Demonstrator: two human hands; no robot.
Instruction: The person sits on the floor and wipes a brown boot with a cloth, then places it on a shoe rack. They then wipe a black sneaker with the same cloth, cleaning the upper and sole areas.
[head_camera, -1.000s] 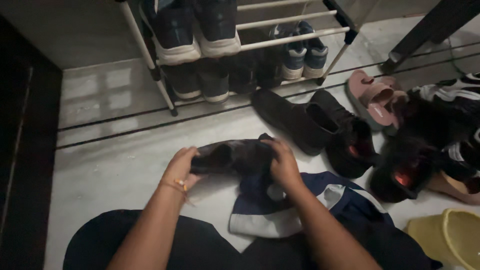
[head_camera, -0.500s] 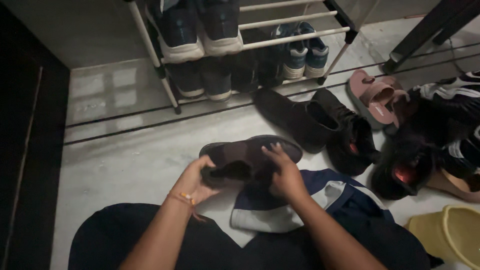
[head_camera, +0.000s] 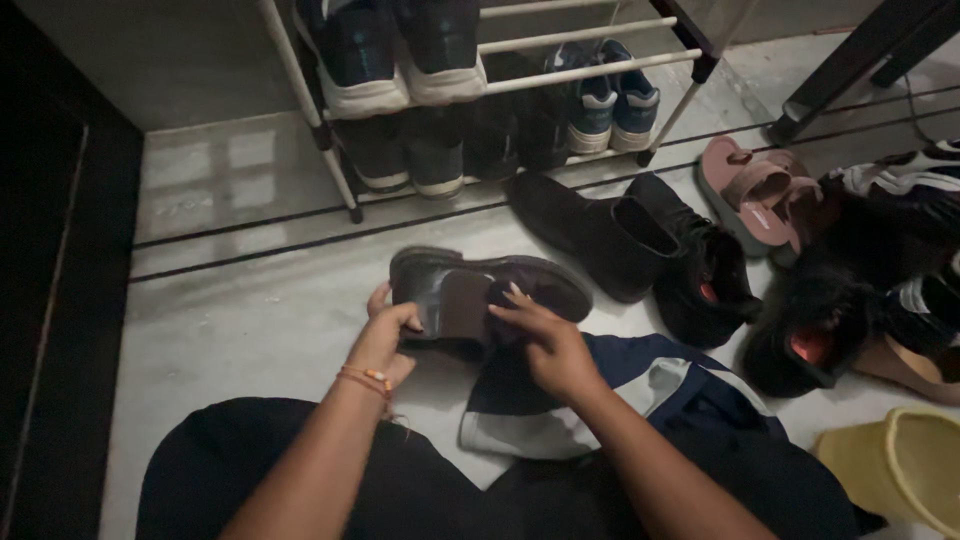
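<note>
L hand (head_camera: 390, 335) grips heel end of dark shoe (head_camera: 485, 290), fingers wrapped round it, thumb on top. Shoe held sole-up just above floor (head_camera: 250, 310), between knees & shoe rack (head_camera: 560, 70). Long axis runs L-R, heel at L, toe pointing R toward black boots (head_camera: 640, 240). R hand (head_camera: 550, 345) presses dark cloth (head_camera: 500, 325) vs shoe's near side at mid-length, fingers bent round cloth. Both hands touch shoe; L at end, R nearer middle. Blue-white cloth (head_camera: 600, 400) on floor under R wrist. Yellow tub (head_camera: 900, 465) at far R.
</note>
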